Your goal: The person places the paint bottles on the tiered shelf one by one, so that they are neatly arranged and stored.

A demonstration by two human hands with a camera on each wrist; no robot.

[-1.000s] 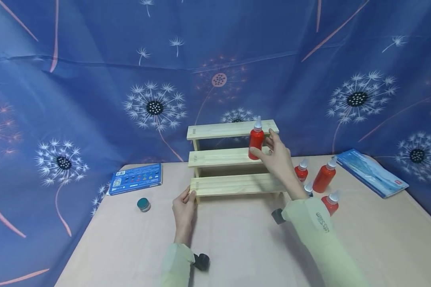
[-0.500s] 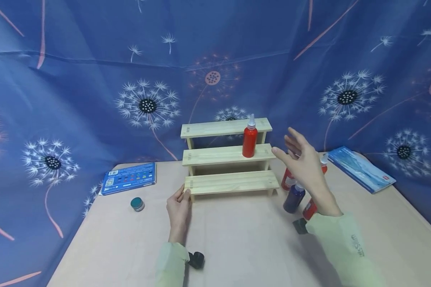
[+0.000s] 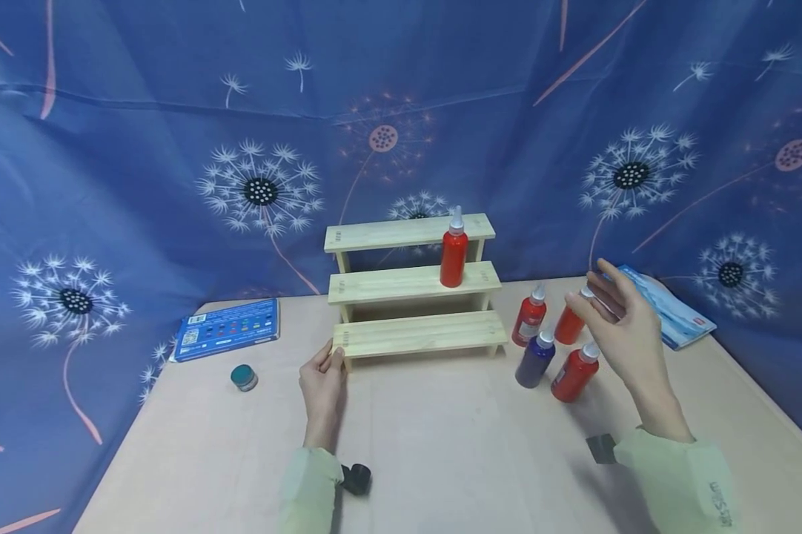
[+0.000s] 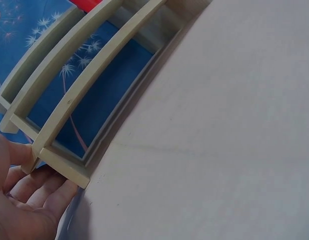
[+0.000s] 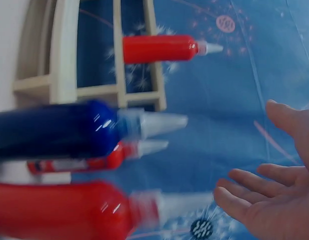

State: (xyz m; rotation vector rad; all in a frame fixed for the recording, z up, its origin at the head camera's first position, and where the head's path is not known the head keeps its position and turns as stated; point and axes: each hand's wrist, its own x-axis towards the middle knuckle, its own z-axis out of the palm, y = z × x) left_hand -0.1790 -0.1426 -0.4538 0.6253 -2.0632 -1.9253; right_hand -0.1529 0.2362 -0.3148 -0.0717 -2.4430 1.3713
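Observation:
A three-tier wooden step shelf [image 3: 408, 335] stands at the back of the table. My left hand [image 3: 321, 389] holds its lower left corner; in the left wrist view the thumb is at the lowest board and the fingers lie by the leg. One red squeeze bottle [image 3: 452, 261] with a pointed clear cap stands upright on the middle tier, toward the right. My right hand [image 3: 631, 345] is empty, fingers spread and slightly bent, over the right side of the table. Beside it stand a dark blue squeeze bottle [image 3: 536, 363] and red squeeze bottles [image 3: 574, 377], all upright.
A small jar with a green lid [image 3: 244, 377] sits left of the shelf. Behind it lies a blue flat box [image 3: 227, 330]. Another blue flat pack [image 3: 674, 315] lies at the back right. A blue dandelion-print cloth [image 3: 508, 170] hangs behind the table.
My right hand has let go of the red squeeze bottle on the middle tier and moved right, toward the other bottles. The left hand keeps its hold on the shelf. The head view has shifted.

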